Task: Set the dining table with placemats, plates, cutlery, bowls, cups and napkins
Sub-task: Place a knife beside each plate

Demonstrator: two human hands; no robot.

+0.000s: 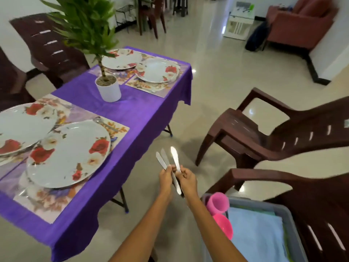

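Both hands are together off the right edge of the bench (132, 110), over the floor, each clamped on knives. Left hand (165, 178) pinches two knives (162, 160), blades fanned up and away. Right hand (188, 180) pinches a third knife (175, 157) by the handle end. Another metal piece (176, 183) runs down between the palms; cannot tell which hand carries it.

Bench has a purple cloth, four floral placemats, and a flowered plate on each: near plate (68, 154), far-right plate (158, 69). Some cutlery (103, 122) lies beside the near plate on its placemat. A potted plant (108, 87) stands mid-bench. Grey bin (290, 216), bottom right, holds a pink cup (217, 203), a pink bowl (223, 226) and folded blue napkins (255, 237). Brown chairs (264, 133) stand just to the right.

Step looks like sorting knives out to place by the plates. Risks:
- Thin fingertip pinch on several smooth knives, so separating one could let another slip to the tile floor.
- Blade tips point outward; they could clink a plate rim while setting down.
- Plates overhang their placemats, leaving little room, so a knife may land half off.
- The plant could get knocked reaching across.
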